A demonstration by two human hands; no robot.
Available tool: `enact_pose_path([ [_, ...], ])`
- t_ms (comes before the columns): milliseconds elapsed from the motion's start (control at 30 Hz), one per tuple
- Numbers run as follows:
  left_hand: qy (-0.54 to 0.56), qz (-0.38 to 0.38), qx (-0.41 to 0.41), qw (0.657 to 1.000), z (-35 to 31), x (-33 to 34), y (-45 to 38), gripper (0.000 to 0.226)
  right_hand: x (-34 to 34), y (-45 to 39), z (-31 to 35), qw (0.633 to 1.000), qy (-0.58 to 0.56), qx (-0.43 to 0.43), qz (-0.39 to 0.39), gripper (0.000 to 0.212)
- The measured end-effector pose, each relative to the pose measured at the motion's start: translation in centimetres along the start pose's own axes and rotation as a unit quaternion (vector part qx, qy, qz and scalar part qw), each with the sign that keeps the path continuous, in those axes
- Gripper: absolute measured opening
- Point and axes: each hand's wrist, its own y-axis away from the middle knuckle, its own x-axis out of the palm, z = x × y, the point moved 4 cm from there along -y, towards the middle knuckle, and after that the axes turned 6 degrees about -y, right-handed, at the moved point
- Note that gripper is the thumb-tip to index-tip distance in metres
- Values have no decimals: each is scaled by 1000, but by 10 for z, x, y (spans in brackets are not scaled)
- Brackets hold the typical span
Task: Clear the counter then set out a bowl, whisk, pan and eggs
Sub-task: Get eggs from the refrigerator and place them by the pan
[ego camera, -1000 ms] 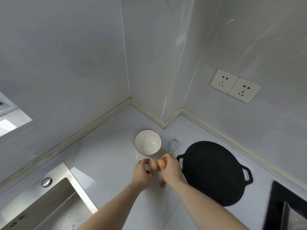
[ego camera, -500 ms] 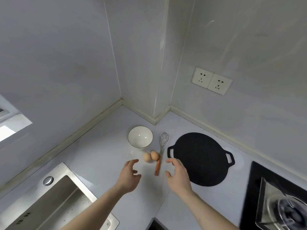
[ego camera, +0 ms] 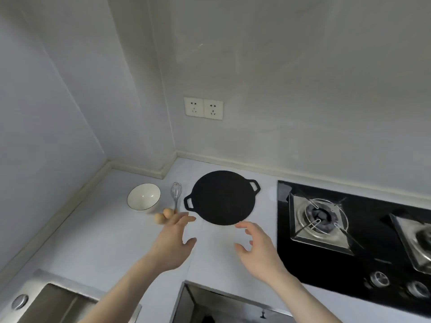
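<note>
— Both hands are pulling back from the eggs (ego camera: 163,215) and are now hovering over the counter (ego camera: 98,231), with the view swinging right so the gas hob (ego camera: 345,231) is showing. What is lying around them?

— Pale counter is running into a grey wall corner, with twin sockets (ego camera: 203,107) at twelve o'clock and a steel sink (ego camera: 46,301) at seven o'clock.

— And the hands?

— Left hand (ego camera: 173,241) and right hand (ego camera: 258,248) are spreading wide, holding nothing.

— The task things?

— White dark-rimmed bowl (ego camera: 144,197) is sitting at ten o'clock. Two brown eggs are touching just below it. Whisk (ego camera: 176,194) is lying lengthwise, wires pointing to twelve o'clock. Flat black pan (ego camera: 222,198) is resting centrally, handles pointing to two and eight o'clock.
</note>
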Motion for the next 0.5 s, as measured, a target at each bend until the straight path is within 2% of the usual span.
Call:
enact_pose_path([
  [200, -32, 34, 107, 993, -111, 36, 22, 52, -76, 104, -30, 996, -7, 22, -84, 44],
  [500, -44, 79, 239, 967, -243, 91, 130, 50, -153, 281, -81, 981, -9, 47, -187, 43],
])
